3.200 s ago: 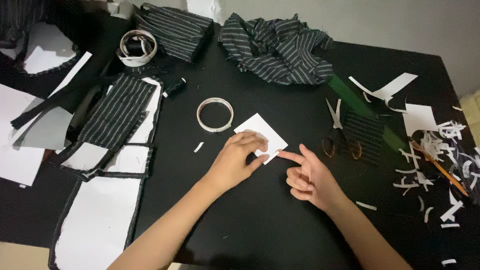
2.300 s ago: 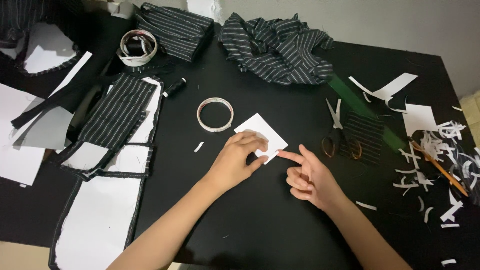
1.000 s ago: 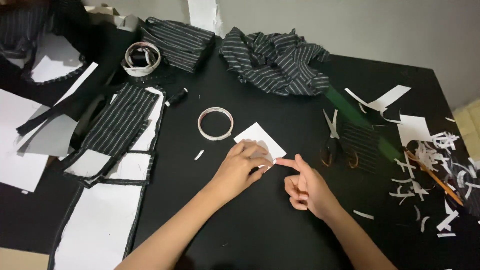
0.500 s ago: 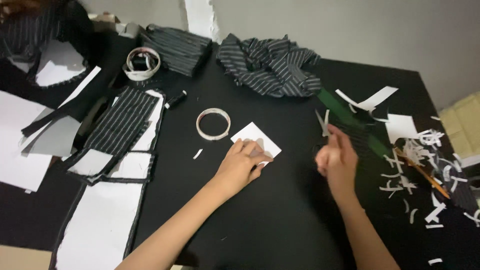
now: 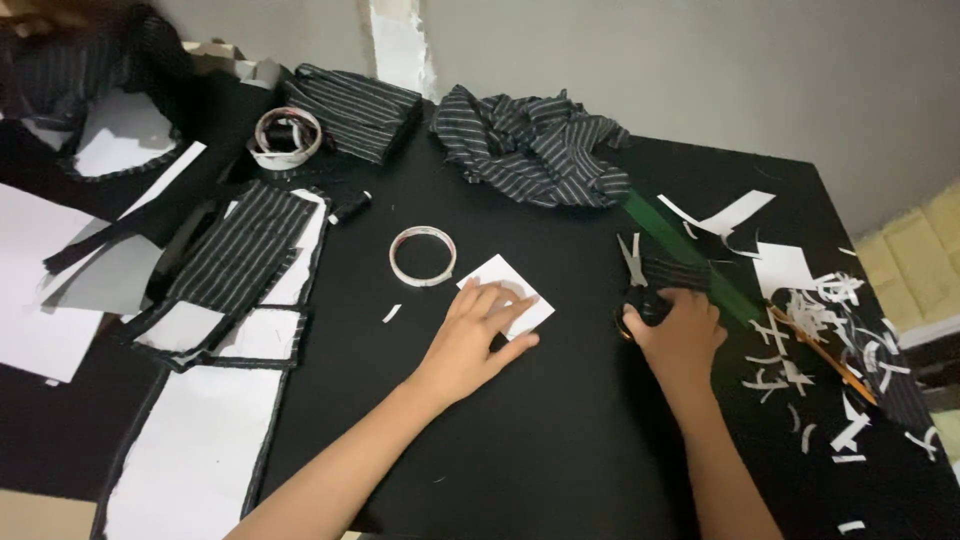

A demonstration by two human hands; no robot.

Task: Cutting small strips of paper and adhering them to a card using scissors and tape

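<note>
Head cam: my left hand [image 5: 478, 335] lies flat, fingers spread, pinning the paper [image 5: 510, 292] to the bench [image 5: 560, 440]. Right hand [image 5: 682, 330] has its fingers curled round the scissors [image 5: 636, 280] handles; tape ring [image 5: 422, 257] just beyond my left fingers.

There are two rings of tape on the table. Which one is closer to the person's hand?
The thin tape ring lying just above the left hand. The thicker roll sits far off by the folded striped fabric.

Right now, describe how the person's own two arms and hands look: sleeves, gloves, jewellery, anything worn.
Both forearms are bare as far as the frame shows, with no sleeve edge in view. The left hand and the right hand wear no gloves. No ring, watch or bracelet shows on either. Nails look short and unpainted, though they are small in the picture.
</note>
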